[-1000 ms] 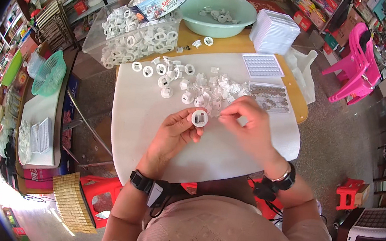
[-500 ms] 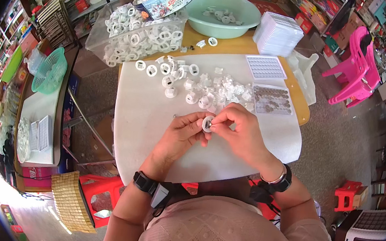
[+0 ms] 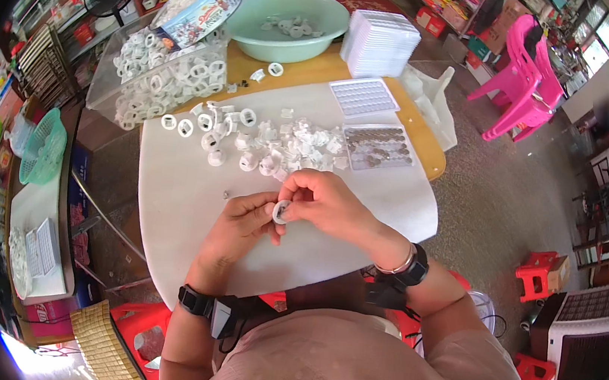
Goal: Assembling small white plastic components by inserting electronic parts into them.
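Between my two hands, above the near part of the white-covered table, is a small round white plastic part [image 3: 280,211] with a dark centre. My left hand [image 3: 239,222] grips its edge between thumb and fingers. My right hand [image 3: 321,205] is closed in a pinch against the part's face; whatever those fingertips hold is hidden. Just beyond my hands lies a heap of small translucent plastic pieces [image 3: 308,144]. Similar round white parts [image 3: 216,157] are scattered to its left. A tray of small metallic discs [image 3: 378,148] sits right of the heap.
Behind stand a clear bin [image 3: 173,89] of white parts, a printed tub [image 3: 203,12], a green basin [image 3: 285,29] and stacked white trays [image 3: 379,46]. A single white tray [image 3: 364,97] lies at the back right. Pink chairs [image 3: 523,80] stand beyond the table.
The whole view has shifted, so the table and my hands appear further left and slightly lower. My right fingertips press closer over the round part, which both hands keep together.
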